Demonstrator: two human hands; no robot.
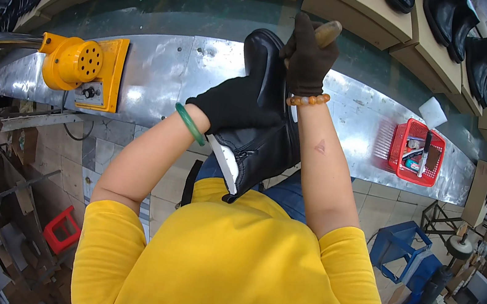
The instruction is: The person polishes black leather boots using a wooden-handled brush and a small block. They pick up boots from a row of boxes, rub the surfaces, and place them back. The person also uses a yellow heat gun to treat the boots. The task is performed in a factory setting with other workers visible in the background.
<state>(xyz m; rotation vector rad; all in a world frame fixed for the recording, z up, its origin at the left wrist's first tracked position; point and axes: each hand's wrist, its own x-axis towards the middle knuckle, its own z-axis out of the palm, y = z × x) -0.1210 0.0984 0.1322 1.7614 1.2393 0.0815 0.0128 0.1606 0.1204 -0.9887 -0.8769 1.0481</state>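
- Head view: left hand (237,104) in a black glove, fingers wrapped round the shaft of a black boot (263,123), palm pressed on the leather.
- Boot is tilted, toe end up over the near edge of the metal bench (161,72), open top down against the person's yellow shirt; pale lining shows at the opening.
- Right hand (306,58) in a dark brown glove, closed tight round a wooden handle (327,33); the tool's working end is hidden behind the boot, can't tell what it is.
- Right hand sits just above the boot's upper end, touching it.
- Green bangle (190,124) on the left wrist, orange bead bracelet (308,100) on the right wrist.
- Yellow machine (81,67) mounted at the left end of the bench, well apart from the hands.
- Red basket (416,152) with pens and small items near the right end of the bench, white cloth just behind it.
- Cardboard boxes (357,6) lined along the far side of the bench, black boots on top at the right.
- Blue stool (395,245) on the floor at lower right.
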